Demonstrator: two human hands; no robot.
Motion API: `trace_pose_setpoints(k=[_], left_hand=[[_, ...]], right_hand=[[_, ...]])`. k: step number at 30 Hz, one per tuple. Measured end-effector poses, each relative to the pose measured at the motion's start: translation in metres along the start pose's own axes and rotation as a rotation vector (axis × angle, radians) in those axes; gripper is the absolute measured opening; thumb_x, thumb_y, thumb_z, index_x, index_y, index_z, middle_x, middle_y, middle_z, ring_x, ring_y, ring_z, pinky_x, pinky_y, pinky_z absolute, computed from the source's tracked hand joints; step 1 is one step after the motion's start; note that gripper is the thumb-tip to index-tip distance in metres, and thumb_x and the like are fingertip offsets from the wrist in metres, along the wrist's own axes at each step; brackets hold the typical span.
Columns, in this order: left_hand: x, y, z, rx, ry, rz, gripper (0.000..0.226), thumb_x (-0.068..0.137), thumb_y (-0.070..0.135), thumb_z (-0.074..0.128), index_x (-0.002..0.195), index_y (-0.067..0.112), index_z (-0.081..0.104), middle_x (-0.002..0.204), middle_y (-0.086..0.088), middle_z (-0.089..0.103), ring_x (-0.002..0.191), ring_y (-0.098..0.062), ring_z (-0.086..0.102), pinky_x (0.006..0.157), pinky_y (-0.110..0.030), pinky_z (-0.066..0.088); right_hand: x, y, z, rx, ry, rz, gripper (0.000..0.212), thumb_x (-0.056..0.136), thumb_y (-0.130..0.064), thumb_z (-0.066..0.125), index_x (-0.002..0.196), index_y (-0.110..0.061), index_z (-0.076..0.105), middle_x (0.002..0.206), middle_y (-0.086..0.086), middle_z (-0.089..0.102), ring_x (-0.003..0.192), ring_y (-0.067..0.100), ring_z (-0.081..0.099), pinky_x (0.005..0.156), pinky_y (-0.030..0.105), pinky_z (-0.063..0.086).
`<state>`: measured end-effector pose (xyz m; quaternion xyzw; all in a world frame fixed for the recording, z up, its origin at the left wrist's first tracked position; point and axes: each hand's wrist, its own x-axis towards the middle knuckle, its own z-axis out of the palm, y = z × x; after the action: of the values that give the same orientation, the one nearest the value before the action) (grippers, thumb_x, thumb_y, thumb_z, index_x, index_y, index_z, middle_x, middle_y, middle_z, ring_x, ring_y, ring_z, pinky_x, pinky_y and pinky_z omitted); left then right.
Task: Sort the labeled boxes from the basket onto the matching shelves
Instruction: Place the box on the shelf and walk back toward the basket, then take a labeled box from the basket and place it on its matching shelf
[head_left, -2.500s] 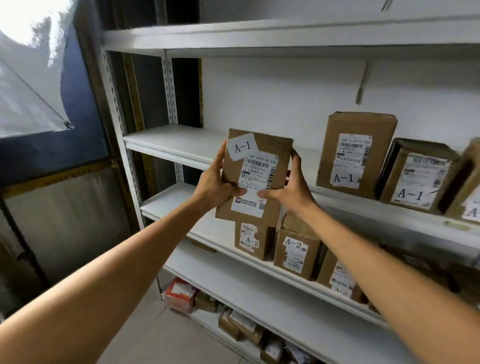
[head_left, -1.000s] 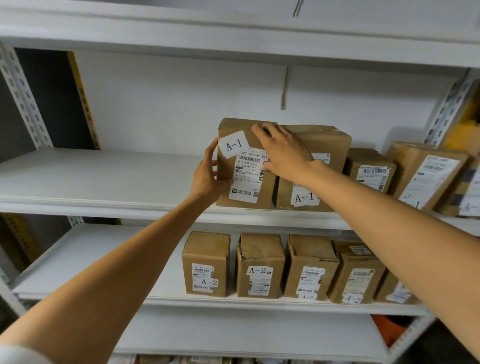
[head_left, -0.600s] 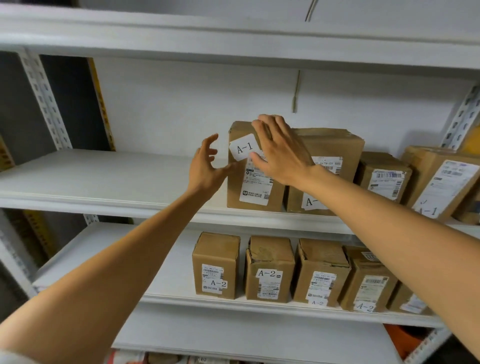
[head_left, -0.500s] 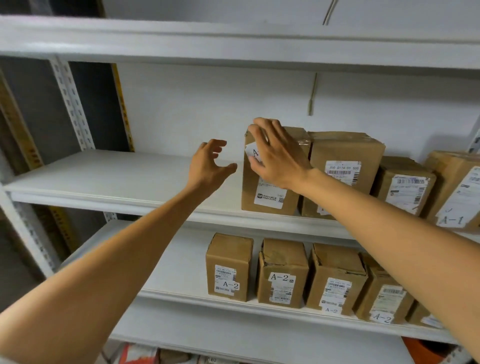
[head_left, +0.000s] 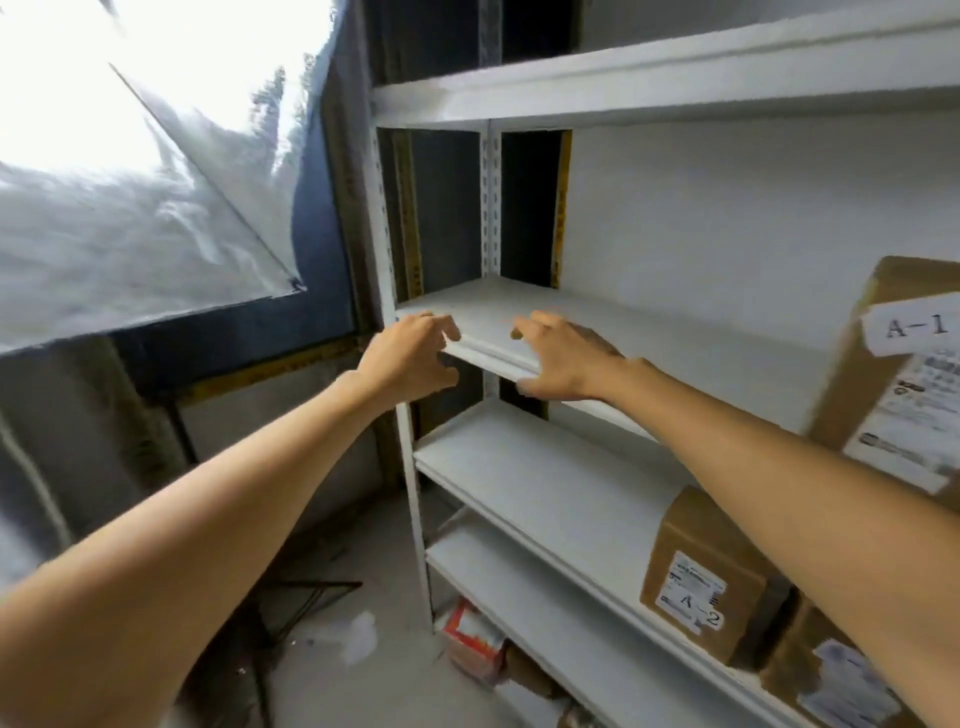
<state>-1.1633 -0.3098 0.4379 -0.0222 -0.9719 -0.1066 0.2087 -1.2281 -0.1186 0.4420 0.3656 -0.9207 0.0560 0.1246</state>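
I am holding nothing: my left hand and my right hand are both hanging in front of the white metal shelf board, fingers loosely curled and gripping no box. The brown cardboard box with the white "A-1" tag is standing on that same board, well off to my right. The brown cardboard box marked "A-2" is sitting on the white lower board. The basket is not showing, so I am judging that fetching the next box means turning away to find it.

What I am worrying about: my right forearm is crossing in front of the A-2 box, and a careless pull could be dragging it toward the lip. My fingertips are close to the upper board's front edge, touching or not I cannot tell, and could be knocking against it. In a hurry I could be misreading the next tag and shelving that box on the wrong level.

Around me, a clear plastic sheet over a bright window is filling the left. Thin black metal legs are spreading across the grey floor beside the rack's white upright post, where my feet may be stepping. A small red-and-white carton is lying at the rack's foot.
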Motion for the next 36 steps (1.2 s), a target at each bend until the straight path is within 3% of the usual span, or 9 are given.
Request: trace_pose_setpoints(k=[8, 12, 15, 19, 22, 26, 30, 36], left_hand=[[-0.1, -0.087, -0.04, 0.129, -0.062, -0.382, 0.044, 0.078, 0.028, 0.076, 0.118, 0.021, 0.059, 0.109, 0.001, 0.06, 0.095, -0.017, 0.06, 0.071, -0.025, 0.049], [-0.175, -0.088, -0.058, 0.11, -0.086, -0.629, 0.043, 0.08, 0.032, 0.074, 0.118, 0.021, 0.058, 0.108, 0.001, 0.059, 0.096, -0.018, 0.059, 0.082, -0.034, 0.054], [-0.251, -0.073, -0.06, 0.114, -0.093, -0.847, 0.042, 0.077, 0.033, 0.075, 0.115, 0.022, 0.06, 0.103, 0.002, 0.063, 0.093, -0.018, 0.061, 0.082, -0.035, 0.054], [-0.364, -0.023, -0.057, 0.118, -0.018, -1.13, 0.044, 0.075, 0.029, 0.076, 0.115, 0.019, 0.062, 0.103, 0.0, 0.063, 0.091, -0.018, 0.062, 0.086, -0.03, 0.051], [-0.449, 0.033, -0.056, 0.151, 0.021, -1.322, 0.044, 0.073, 0.026, 0.077, 0.114, 0.016, 0.063, 0.104, -0.004, 0.066, 0.092, -0.02, 0.062, 0.083, -0.027, 0.05], [-0.561, 0.123, -0.063, 0.186, 0.032, -1.552, 0.044, 0.077, 0.027, 0.074, 0.117, 0.015, 0.06, 0.106, 0.0, 0.062, 0.096, -0.02, 0.059, 0.079, -0.032, 0.047], [-0.653, 0.217, -0.071, 0.223, 0.058, -1.8, 0.045, 0.081, 0.028, 0.073, 0.12, 0.011, 0.059, 0.109, -0.006, 0.064, 0.096, -0.023, 0.061, 0.082, -0.035, 0.051], [-0.74, 0.325, -0.077, 0.316, 0.167, -2.094, 0.044, 0.076, 0.03, 0.075, 0.115, 0.017, 0.062, 0.105, -0.001, 0.066, 0.093, -0.022, 0.061, 0.077, -0.033, 0.051]], right_hand=[[0.059, -0.119, 0.042, 0.237, -0.15, -0.385, 0.056, 0.079, -0.037, 0.073, 0.125, -0.016, 0.049, 0.121, 0.005, 0.055, 0.104, 0.019, 0.054, 0.08, 0.029, 0.048], [0.05, -0.173, 0.06, 0.29, -0.227, -0.602, 0.056, 0.08, -0.039, 0.072, 0.127, -0.017, 0.048, 0.117, 0.001, 0.055, 0.101, 0.016, 0.053, 0.078, 0.026, 0.048], [0.022, -0.216, 0.076, 0.314, -0.305, -0.777, 0.056, 0.081, -0.039, 0.071, 0.127, -0.017, 0.048, 0.114, -0.005, 0.052, 0.101, 0.015, 0.052, 0.079, 0.027, 0.048], [-0.044, -0.279, 0.094, 0.309, -0.376, -1.039, 0.058, 0.079, -0.039, 0.073, 0.126, -0.013, 0.05, 0.12, 0.006, 0.055, 0.101, 0.022, 0.054, 0.084, 0.035, 0.049], [-0.112, -0.329, 0.103, 0.308, -0.431, -1.223, 0.061, 0.078, -0.04, 0.075, 0.127, -0.013, 0.05, 0.12, 0.008, 0.058, 0.098, 0.024, 0.055, 0.081, 0.032, 0.046], [-0.217, -0.384, 0.102, 0.28, -0.463, -1.526, 0.058, 0.079, -0.036, 0.073, 0.125, -0.01, 0.05, 0.116, 0.009, 0.059, 0.105, 0.028, 0.056, 0.082, 0.032, 0.043], [-0.319, -0.431, 0.083, 0.258, -0.482, -1.801, 0.047, 0.08, -0.037, 0.071, 0.11, -0.009, 0.05, 0.105, 0.006, 0.057, 0.093, 0.024, 0.052, 0.076, 0.035, 0.043], [-0.454, -0.482, 0.048, 0.17, -0.473, -2.137, 0.051, 0.084, -0.037, 0.068, 0.12, -0.008, 0.047, 0.117, 0.0, 0.053, 0.103, 0.02, 0.051, 0.082, 0.033, 0.043]])
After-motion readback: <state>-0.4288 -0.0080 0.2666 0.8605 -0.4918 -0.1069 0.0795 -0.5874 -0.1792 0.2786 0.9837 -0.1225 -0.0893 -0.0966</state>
